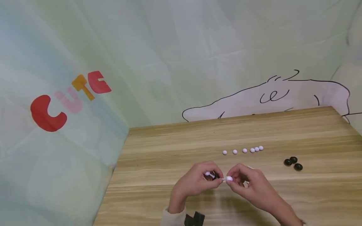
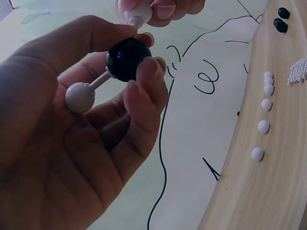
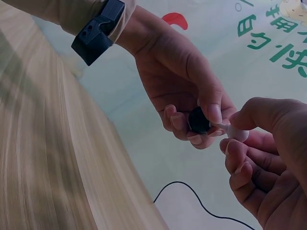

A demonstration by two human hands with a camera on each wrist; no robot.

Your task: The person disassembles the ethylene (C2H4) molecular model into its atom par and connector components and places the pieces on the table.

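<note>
Between thumb and fingertips, my left hand [image 1: 193,179] grips a black ball [image 2: 125,62] of a ball-and-stick model. A short white stick [image 2: 99,80] joins that ball to a white ball [image 2: 79,97] lying toward the left palm. My right hand [image 1: 255,188] pinches a second white ball [image 3: 238,134] with thumb and index finger. From this ball a white peg [image 3: 219,127] runs to the black ball, right at the left fingertips. Both hands are close together above the wooden table [image 1: 147,163].
Beyond the hands lies a row of several loose white balls [image 1: 244,151]. Three black balls [image 1: 298,167] sit in a cluster to the right. A bundle of white sticks [image 2: 298,72] lies on the table, mostly behind my right hand in the head view. A printed curtain [image 1: 169,78] hangs behind the table.
</note>
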